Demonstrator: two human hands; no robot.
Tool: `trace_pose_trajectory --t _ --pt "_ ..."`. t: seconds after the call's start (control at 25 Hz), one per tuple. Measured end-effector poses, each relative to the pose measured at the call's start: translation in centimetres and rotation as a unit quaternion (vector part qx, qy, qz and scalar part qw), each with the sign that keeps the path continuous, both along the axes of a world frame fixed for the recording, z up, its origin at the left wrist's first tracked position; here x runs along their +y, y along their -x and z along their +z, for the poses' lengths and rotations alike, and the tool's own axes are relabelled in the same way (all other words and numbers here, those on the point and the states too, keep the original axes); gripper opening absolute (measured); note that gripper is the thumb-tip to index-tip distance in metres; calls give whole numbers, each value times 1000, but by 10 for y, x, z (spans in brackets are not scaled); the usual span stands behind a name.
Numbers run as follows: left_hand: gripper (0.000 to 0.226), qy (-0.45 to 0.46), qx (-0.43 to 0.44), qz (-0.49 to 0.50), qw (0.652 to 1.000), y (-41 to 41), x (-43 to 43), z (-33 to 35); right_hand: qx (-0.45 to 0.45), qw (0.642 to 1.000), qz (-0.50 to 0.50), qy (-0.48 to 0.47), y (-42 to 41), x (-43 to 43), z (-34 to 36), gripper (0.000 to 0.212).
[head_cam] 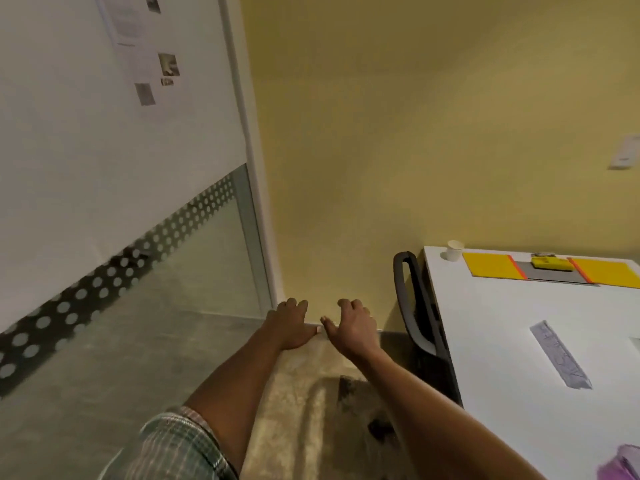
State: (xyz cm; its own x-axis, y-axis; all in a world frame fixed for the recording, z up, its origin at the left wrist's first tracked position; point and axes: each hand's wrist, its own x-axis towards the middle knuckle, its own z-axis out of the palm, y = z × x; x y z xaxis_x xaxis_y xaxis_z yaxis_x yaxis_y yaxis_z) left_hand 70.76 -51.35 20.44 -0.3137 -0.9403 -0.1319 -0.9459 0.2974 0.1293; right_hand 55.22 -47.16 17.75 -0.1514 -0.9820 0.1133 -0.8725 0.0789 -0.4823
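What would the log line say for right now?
left hand out, fingers curled | right hand out, fingers curled | thumbs nearly meet | grip unclear | yellow wall ahead | chair right

Both your arms [235,393] reach straight ahead. Your left hand [289,323] is palm down, fingers loosely curled; your right hand [351,329] lies just right of it, posed alike, thumbs almost touching.

Head-worn wide view, forward and down
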Motion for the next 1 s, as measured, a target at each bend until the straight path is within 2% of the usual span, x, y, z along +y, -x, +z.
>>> trace_pose_trajectory --t 0.32,0.68,1.0 --pt "69 7 14 -98 995 59 -104 -2 15 995 -91 22 47 -80 6 58" --pt "71 31 -3 -192 981 190 -271 3 15 980 -193 45 155 -228 6 60" --pt "71 -7 -7 -281 960 285 -343 -16 10 957 -289 -12 232 -277 -15 59"
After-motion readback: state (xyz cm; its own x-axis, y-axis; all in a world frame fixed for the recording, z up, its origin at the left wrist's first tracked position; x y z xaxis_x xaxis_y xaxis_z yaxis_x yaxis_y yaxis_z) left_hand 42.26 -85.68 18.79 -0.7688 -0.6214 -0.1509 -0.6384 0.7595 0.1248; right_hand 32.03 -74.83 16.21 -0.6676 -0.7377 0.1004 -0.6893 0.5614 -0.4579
